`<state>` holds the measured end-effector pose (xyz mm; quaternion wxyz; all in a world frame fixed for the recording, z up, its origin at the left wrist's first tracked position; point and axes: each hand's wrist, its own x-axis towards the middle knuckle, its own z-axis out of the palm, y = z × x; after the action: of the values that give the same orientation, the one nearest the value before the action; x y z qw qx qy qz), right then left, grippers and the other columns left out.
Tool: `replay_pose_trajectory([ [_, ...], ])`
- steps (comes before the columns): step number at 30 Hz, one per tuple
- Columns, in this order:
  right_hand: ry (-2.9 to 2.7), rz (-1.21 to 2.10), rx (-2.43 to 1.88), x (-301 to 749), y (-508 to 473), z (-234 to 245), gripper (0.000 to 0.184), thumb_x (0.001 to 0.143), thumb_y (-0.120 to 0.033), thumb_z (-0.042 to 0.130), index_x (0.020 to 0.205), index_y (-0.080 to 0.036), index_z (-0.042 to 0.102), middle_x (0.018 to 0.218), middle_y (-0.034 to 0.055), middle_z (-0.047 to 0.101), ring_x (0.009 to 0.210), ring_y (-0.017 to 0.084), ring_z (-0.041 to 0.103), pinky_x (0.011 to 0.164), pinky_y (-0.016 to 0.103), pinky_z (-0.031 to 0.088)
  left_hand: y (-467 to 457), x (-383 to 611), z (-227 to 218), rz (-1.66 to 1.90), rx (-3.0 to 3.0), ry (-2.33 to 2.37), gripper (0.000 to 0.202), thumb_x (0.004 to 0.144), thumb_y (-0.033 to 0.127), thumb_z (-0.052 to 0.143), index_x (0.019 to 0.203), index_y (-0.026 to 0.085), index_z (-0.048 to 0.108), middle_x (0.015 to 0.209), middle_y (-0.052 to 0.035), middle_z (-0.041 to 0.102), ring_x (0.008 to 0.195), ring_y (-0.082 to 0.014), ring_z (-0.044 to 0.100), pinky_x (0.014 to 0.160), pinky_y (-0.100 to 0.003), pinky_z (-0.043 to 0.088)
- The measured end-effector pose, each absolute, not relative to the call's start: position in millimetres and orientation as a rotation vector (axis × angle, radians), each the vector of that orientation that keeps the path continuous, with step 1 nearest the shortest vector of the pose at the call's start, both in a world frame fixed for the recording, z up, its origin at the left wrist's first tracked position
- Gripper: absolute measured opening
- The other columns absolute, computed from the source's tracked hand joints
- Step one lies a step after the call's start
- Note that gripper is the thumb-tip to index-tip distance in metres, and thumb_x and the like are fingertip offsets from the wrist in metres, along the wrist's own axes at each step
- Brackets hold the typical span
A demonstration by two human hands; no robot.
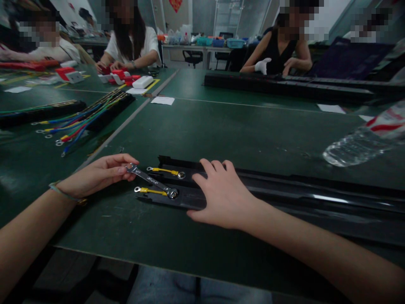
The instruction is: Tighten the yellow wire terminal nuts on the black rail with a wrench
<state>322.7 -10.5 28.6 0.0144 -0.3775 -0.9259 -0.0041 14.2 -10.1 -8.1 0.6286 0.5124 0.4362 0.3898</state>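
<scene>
My left hand (pixel 106 172) pinches the open end of a combination wrench (pixel 151 180). The wrench's ring end sits over a nut on the nearer of two long black channel-shaped profiles (pixel 186 198). From under it a short yellow cable (pixel 152 191) with a ring lug points left. On the farther profile a second yellow cable (pixel 166 170) is fixed at a silver nut (pixel 181 175). My right hand (pixel 226 194) lies across both profiles just right of the nuts, fingers spread over the far edge and thumb at the near edge, gripping them.
A water bottle (pixel 370 135) lies on the green table (pixel 228 126) at right. Bundles of coloured cables (pixel 85 118) with ring lugs lie at left. Across the table, several people sit with red-and-white parts (pixel 118 77) and a long black profile (pixel 268 88).
</scene>
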Motion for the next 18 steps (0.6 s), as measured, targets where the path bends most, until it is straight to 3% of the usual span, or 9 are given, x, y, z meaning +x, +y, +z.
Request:
replay_pose_trajectory([
  [10,-2.855,-0.002,-1.151,323.7,-9.9,28.1,0.065,0.063,-0.064,0.040,0.105,-0.016,0.055,0.125,0.0192,0.037,0.108,0.036,0.036,0.085,0.051,0.023,-12.0,11.9,-7.7,0.810,1.214,0.913,0.019,0.071,0.021,0.064,0.088,0.015,0.057,0.071,-0.0037,0.059,0.062,-0.0111,0.054,0.053,-0.016,0.043],
  [18,-2.849,0.008,-1.151,323.9,-10.0,28.4,0.066,0.063,-0.065,0.040,0.104,-0.016,0.055,0.124,0.0193,0.038,0.108,0.035,0.036,0.085,0.051,0.023,-16.5,13.2,-1.5,0.613,1.276,0.728,0.021,0.065,0.025,0.068,0.078,0.017,0.053,0.064,-0.0022,0.057,0.062,-0.0163,0.052,0.052,-0.023,0.041],
])
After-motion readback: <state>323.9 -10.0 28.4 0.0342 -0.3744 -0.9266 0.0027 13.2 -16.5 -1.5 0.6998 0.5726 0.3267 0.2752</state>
